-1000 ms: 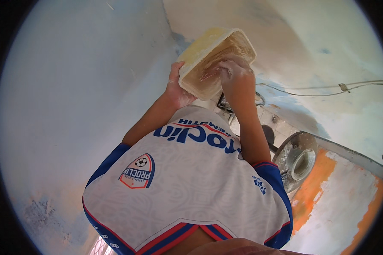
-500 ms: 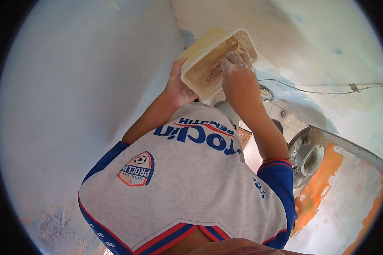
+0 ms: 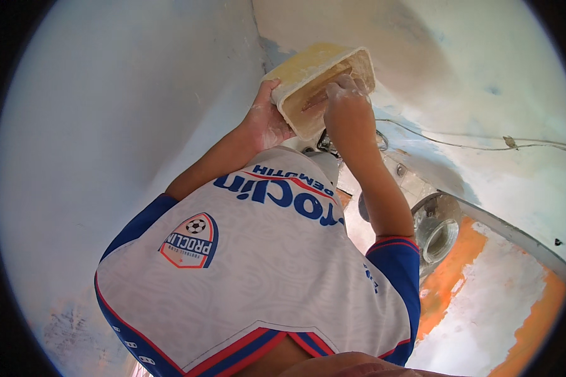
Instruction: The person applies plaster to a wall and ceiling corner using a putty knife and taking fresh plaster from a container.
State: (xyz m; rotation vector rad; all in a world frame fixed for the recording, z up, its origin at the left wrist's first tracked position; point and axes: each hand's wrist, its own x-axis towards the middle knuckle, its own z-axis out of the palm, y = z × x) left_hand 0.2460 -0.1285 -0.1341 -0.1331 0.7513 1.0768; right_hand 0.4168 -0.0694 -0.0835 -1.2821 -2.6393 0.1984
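A yellowish plastic tub [image 3: 305, 65], smeared white inside and along its rim, is tilted with its opening toward me. My left hand [image 3: 267, 122] grips its left end, thumb on the outer wall and the other fingers partly hidden under it. Inside the opening, my right hand [image 3: 348, 103] is closed on a flat scraper [image 3: 316, 100]. The scraper's long thin edge lies across the tub's inside; much of it is hidden by the hand and the shaded wall. Whitish paste coats the fingers of both hands.
Patchy pale walls meet in a corner [image 3: 261, 50] beyond the tub. A thin cable [image 3: 446, 139] runs along the right wall. Below to the right stands a round grey-white container [image 3: 437, 240], near an orange and white patched surface [image 3: 484, 292].
The tub has tipped a little, showing more of its yellow outer side and a narrower opening. My right hand and the scraper have shifted slightly left with it. The whole view has moved slightly.
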